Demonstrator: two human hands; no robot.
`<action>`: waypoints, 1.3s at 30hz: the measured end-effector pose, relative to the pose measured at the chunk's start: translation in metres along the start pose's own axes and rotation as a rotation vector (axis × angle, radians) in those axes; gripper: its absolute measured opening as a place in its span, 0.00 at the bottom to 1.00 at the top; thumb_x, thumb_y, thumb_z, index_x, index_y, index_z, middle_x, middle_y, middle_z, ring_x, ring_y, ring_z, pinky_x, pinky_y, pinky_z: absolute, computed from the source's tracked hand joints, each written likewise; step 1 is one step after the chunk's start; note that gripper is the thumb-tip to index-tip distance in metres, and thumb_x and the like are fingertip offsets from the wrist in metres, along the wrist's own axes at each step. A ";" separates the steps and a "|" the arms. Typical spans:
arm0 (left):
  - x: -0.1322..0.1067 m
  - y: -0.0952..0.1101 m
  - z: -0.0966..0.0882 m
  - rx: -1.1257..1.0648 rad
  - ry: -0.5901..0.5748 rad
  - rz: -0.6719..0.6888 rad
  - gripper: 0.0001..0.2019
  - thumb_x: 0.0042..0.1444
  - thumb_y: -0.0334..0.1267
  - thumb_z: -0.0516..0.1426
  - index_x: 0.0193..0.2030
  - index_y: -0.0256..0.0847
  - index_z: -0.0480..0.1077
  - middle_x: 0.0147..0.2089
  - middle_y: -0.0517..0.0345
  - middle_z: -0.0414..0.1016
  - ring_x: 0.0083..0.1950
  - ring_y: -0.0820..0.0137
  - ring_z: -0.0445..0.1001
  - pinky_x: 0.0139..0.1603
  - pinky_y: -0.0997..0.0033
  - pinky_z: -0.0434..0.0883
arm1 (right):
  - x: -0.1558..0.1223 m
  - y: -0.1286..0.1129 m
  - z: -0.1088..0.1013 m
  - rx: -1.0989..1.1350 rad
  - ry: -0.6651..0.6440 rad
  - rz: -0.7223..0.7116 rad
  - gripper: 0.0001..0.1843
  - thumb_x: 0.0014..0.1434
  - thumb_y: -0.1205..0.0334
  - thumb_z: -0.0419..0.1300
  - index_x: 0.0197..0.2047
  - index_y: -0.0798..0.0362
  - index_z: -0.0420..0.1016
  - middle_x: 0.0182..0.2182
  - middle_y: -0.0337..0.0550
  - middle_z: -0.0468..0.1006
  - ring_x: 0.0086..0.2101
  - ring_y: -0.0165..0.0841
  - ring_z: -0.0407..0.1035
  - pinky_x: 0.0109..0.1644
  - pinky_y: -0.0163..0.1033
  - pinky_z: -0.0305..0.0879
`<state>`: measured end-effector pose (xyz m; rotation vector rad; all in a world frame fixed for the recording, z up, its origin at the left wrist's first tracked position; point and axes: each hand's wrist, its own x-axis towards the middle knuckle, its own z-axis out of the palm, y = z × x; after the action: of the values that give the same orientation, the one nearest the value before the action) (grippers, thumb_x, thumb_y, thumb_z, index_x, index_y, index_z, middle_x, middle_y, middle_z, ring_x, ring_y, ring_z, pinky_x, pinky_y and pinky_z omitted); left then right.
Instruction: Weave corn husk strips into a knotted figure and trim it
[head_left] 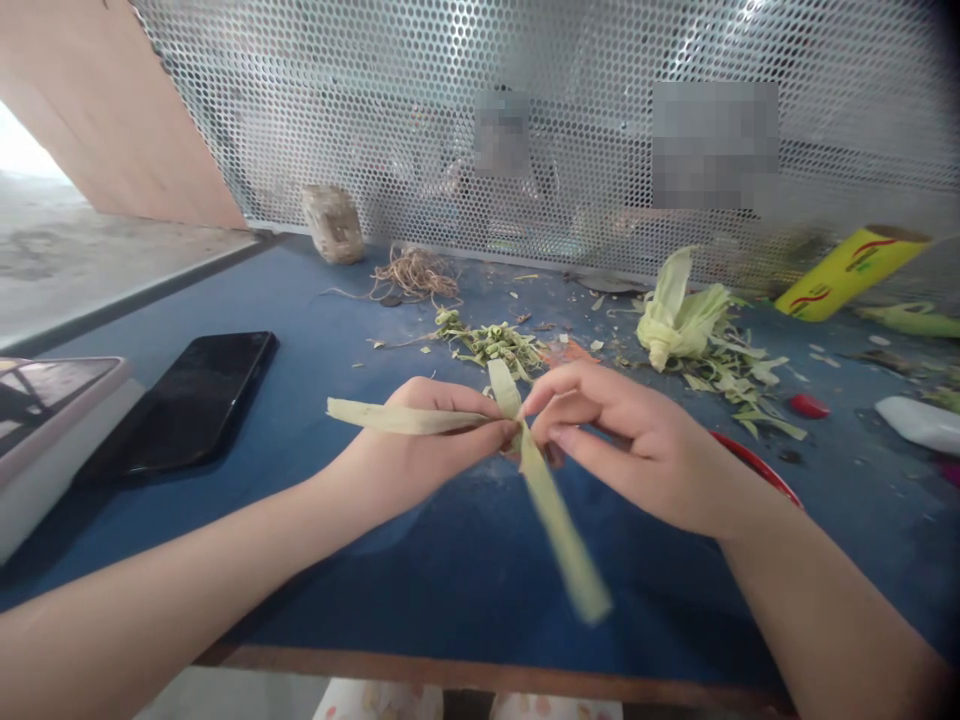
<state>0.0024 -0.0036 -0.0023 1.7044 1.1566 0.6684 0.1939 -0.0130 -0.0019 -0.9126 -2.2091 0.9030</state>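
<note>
Head view, and right at its centre were the pale green strips [405, 418], meeting at a crossing just above the blue counter [450, 600]! The left hand [420, 435] came in from its own side, its grip pinched tight, thumb against forefinger, right by the crossing, probably so that the layers couldn't slip apart. One length lay back across that hand, one short end [504, 388] stuck up at the far side, and a long tail [562, 530] slanted toward the near edge, its tip blurred. And the right hand [645, 450]? Fingers curled, tips touching the crossing, close enough to work the fold, I judged, though whether that grip was pinching anything I couldn't tell. Just beyond lay a pile of small folded pieces [506, 345], seemingly within easy reach, with a leafy bundle [679, 320] farther right. Back by the perforated screen [300, 120] sat a tangle of fibre [416, 272] and a jar [334, 225], while the phone [202, 395] lay flat off to the left, perhaps put there to leave the middle for both hands.
</note>
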 end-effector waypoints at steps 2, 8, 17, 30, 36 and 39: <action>0.000 0.003 0.000 -0.005 -0.028 -0.023 0.10 0.49 0.37 0.55 0.25 0.37 0.76 0.21 0.60 0.72 0.21 0.76 0.64 0.21 0.80 0.58 | 0.001 -0.002 0.003 -0.061 -0.032 0.000 0.12 0.56 0.71 0.52 0.43 0.49 0.61 0.31 0.35 0.76 0.34 0.28 0.70 0.40 0.33 0.64; 0.001 0.004 0.000 0.050 -0.077 -0.023 0.11 0.48 0.36 0.52 0.24 0.35 0.73 0.18 0.64 0.61 0.20 0.78 0.56 0.19 0.78 0.53 | 0.003 0.004 0.010 -0.288 0.093 -0.086 0.05 0.57 0.69 0.53 0.36 0.50 0.66 0.28 0.35 0.75 0.29 0.26 0.68 0.34 0.31 0.63; 0.004 -0.003 0.006 -0.453 -0.066 -0.163 0.08 0.46 0.31 0.55 0.18 0.36 0.68 0.19 0.64 0.65 0.24 0.76 0.66 0.31 0.76 0.66 | 0.006 0.010 0.015 -0.486 0.283 -0.352 0.08 0.57 0.68 0.54 0.37 0.52 0.73 0.32 0.43 0.73 0.33 0.29 0.67 0.38 0.36 0.65; 0.003 -0.008 0.006 -0.406 -0.134 -0.139 0.06 0.46 0.34 0.60 0.30 0.35 0.75 0.32 0.55 0.78 0.36 0.68 0.74 0.41 0.70 0.69 | 0.003 0.002 0.006 -0.362 0.276 -0.228 0.14 0.55 0.66 0.55 0.46 0.51 0.71 0.37 0.44 0.69 0.39 0.33 0.65 0.46 0.42 0.62; 0.006 -0.017 0.023 -0.823 -0.185 -0.058 0.08 0.39 0.27 0.60 0.29 0.39 0.71 0.29 0.61 0.74 0.35 0.70 0.74 0.41 0.70 0.70 | 0.006 -0.003 0.024 -0.513 0.179 -0.287 0.19 0.54 0.57 0.56 0.51 0.47 0.67 0.46 0.46 0.66 0.46 0.38 0.59 0.51 0.48 0.57; 0.005 -0.009 0.027 -0.941 -0.278 -0.006 0.07 0.46 0.28 0.53 0.30 0.40 0.70 0.31 0.60 0.74 0.38 0.71 0.74 0.41 0.74 0.69 | 0.007 -0.007 0.030 -0.472 0.145 -0.297 0.15 0.55 0.59 0.56 0.47 0.46 0.68 0.47 0.45 0.67 0.47 0.37 0.59 0.52 0.48 0.57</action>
<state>0.0234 -0.0088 -0.0216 0.9390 0.5000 0.7738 0.1661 -0.0226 -0.0133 -0.7886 -2.3861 0.1711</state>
